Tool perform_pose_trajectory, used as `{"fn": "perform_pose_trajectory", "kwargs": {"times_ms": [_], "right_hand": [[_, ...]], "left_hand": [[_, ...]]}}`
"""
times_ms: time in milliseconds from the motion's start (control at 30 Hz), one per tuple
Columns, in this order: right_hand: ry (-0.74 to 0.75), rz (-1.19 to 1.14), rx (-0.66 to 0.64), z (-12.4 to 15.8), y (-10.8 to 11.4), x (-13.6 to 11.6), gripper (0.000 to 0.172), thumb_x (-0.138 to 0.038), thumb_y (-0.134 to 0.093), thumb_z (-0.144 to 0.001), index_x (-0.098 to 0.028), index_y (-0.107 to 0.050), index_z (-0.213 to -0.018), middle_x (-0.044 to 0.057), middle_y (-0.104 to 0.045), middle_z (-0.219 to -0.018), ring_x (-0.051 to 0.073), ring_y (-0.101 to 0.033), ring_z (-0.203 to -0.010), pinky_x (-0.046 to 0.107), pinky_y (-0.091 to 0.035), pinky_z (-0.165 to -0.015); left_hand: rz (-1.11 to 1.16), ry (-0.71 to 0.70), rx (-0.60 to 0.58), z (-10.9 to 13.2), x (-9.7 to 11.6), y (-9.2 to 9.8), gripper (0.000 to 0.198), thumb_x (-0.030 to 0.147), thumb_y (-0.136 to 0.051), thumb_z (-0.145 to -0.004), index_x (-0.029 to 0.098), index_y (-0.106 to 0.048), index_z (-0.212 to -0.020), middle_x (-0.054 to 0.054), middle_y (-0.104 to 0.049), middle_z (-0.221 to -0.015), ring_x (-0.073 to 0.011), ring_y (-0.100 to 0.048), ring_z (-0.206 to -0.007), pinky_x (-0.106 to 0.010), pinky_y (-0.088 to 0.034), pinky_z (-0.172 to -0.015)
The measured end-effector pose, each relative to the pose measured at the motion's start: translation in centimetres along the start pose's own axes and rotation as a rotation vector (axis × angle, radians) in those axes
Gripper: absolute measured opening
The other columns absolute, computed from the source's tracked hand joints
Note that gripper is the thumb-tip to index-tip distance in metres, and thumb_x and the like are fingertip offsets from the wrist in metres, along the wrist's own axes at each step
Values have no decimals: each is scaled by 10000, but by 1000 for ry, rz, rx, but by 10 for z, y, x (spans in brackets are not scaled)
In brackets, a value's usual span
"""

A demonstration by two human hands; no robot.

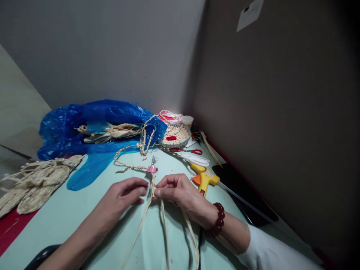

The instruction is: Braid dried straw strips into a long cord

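Note:
A braid (153, 182) of pale, flat plant-fibre strands runs toward me from a pink binder clip (152, 170) on the table. My right hand (180, 193), with a dark red bead bracelet on its wrist, pinches the braid between thumb and fingers. Just left of the braid, my left hand (128, 193) has its fingers curved and apart, with nothing visible between them. Loose strands (164, 228) fan out below the hands toward the near edge. Beyond the clip, a finished length of braided cord (123, 163) curls to the left.
Behind lies a blue plastic bag (64, 123) with a fibre bundle (112, 131). A woven basket (184, 137), a paper cup (187, 120) and red-handled scissors (194, 151) are at the back. To the right sits a yellow glue gun (207, 180). Woven slippers (42, 183) lie left.

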State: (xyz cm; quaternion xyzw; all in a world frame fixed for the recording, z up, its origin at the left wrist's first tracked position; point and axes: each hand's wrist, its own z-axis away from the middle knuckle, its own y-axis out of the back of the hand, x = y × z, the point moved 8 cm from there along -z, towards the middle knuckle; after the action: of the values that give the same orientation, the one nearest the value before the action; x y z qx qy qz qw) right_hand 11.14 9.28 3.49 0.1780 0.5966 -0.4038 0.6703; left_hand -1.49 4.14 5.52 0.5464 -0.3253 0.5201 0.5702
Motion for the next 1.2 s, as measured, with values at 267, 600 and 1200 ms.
{"fn": "perform_pose_trajectory", "kwargs": {"times_ms": [267,600,1200], "right_hand": [[117,358,14,3,3,1,105,-188,-580,-762,-146,-675,-747,42,-697,-695,153,-617,-664,240,-418,-630],[357,1180,114,25,-7,-15,164,-204,-473,-909,-183,-610,-821,50,-673,-708,161,-568,-608,274,-307,-560],[1053,1645,180,66,-63,-6,254,-55,-405,-805,-29,-555,-1008,82,-622,-632,209,-550,-483,313,-283,-366]], "left_hand": [[199,64,-150,-2,-25,-41,203,341,-597,-806,167,-559,-708,83,-432,-528,-61,-282,-421,-204,-202,-424],[138,123,-68,0,-39,-32,271,393,-655,-788,169,-549,-679,65,-426,-614,-99,-373,-590,-210,-284,-539],[335,192,-117,5,-43,-36,298,412,-622,-815,174,-537,-658,87,-357,-527,-78,-179,-492,-225,-138,-461]]}}
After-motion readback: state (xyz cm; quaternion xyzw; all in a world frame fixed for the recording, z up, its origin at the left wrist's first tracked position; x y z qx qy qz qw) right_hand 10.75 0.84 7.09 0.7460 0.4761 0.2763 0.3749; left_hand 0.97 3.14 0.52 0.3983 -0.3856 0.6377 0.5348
